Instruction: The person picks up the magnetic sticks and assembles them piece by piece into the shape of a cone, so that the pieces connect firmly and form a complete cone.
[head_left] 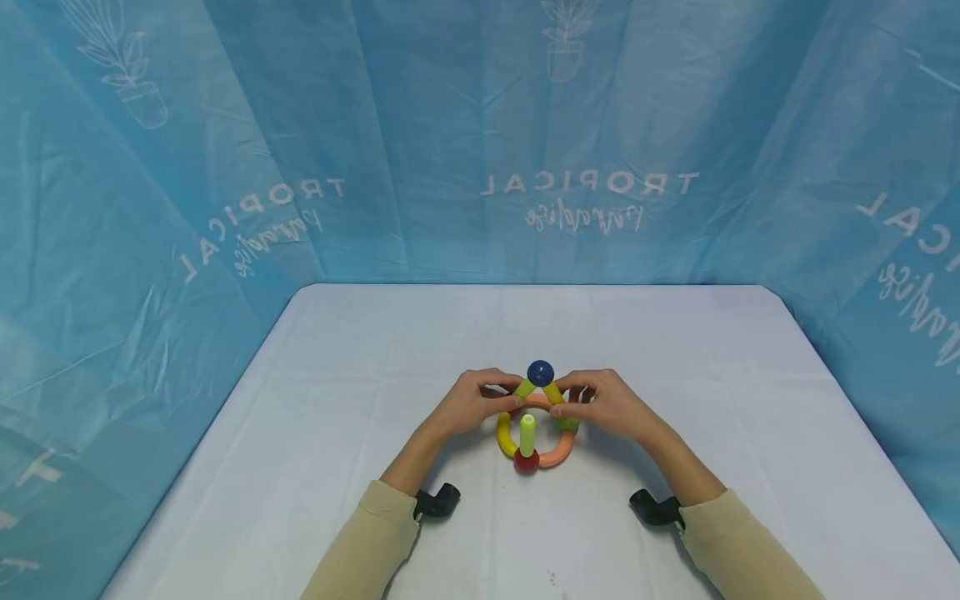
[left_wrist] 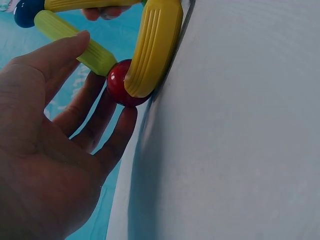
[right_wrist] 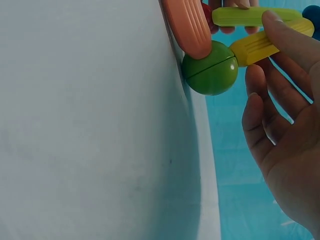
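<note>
A ring of curved magnetic building rods lies on the white table, with a yellow curved rod [head_left: 505, 437], an orange curved rod [head_left: 558, 452] and a far orange one [head_left: 536, 401]. A red ball [head_left: 526, 462] at the front carries an upright lime rod [head_left: 527, 435]. Behind it, two slanted rods meet under a dark blue ball [head_left: 540, 372]. My left hand [head_left: 472, 402] pinches the lime one [left_wrist: 97, 56], just above another red ball [left_wrist: 116, 82]. The yellow one [right_wrist: 252, 47] rises from a green ball [right_wrist: 210, 70]; my right hand [head_left: 609, 406] pinches it.
White cloth covers the table [head_left: 360, 350]. Blue printed curtains [head_left: 442, 108] stand around its back and sides. Black wrist mounts [head_left: 438, 502] stick out from both beige sleeves [head_left: 367, 533]. Small dark specks mark the cloth near the front.
</note>
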